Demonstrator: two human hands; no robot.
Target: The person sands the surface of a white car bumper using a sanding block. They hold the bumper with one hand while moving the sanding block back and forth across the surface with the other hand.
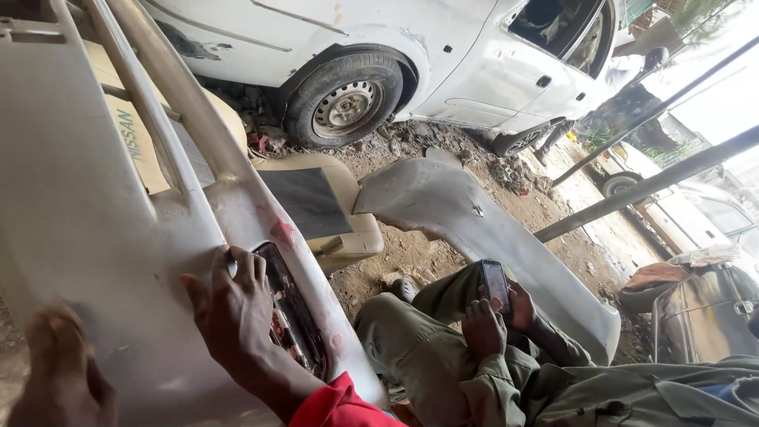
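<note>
I am looking at an open-air car body repair yard: a dented white car (443, 55) parked on rubble-strewn dirt ground (411, 253), detached grey primed plastic bumpers (474, 221) lying about, other parked cars (704, 308) nearby.

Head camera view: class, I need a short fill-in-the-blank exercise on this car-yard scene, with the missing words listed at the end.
1. The right hand rests flat on a grey car ____, beside its dark opening.
2. The right arm's sleeve is coloured ____.
3. A seated person in olive clothes holds a ____ in both hands.
4. Behind them stands a ____ car on the dirt ground.

Missing words: bumper; red; phone; white
</note>
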